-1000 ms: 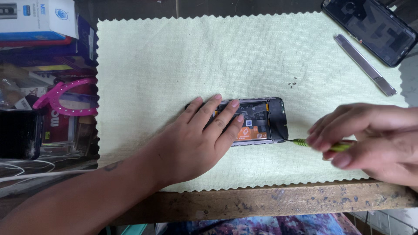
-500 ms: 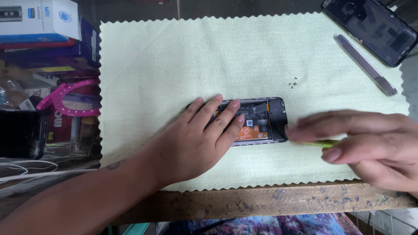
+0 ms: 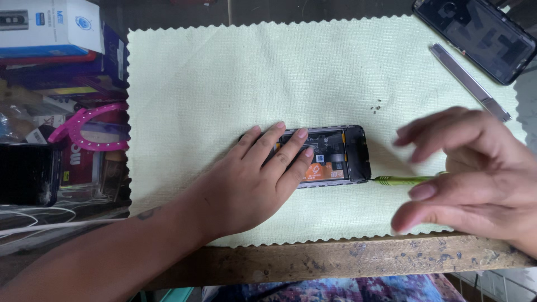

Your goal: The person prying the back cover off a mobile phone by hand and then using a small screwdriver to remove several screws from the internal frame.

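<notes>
An opened phone with its back off lies on a pale green cloth, showing a black and orange inside. My left hand lies flat on the phone's left half, fingers spread over it. My right hand is to the phone's right, blurred, with its upper fingers lifted and spread. A green screwdriver runs from under this hand, and its tip touches the phone's lower right corner. How the hand grips the handle is hidden.
Several tiny screws lie on the cloth above the right hand. A dark phone back cover and a flat metal tool sit at the top right. Boxes, a pink hairband and cables crowd the left. The wooden table edge runs along the front.
My right hand has pulled back to the right and its fingers have spread and lifted; the screwdriver shaft shows again. My left hand and the phone have stayed put.
</notes>
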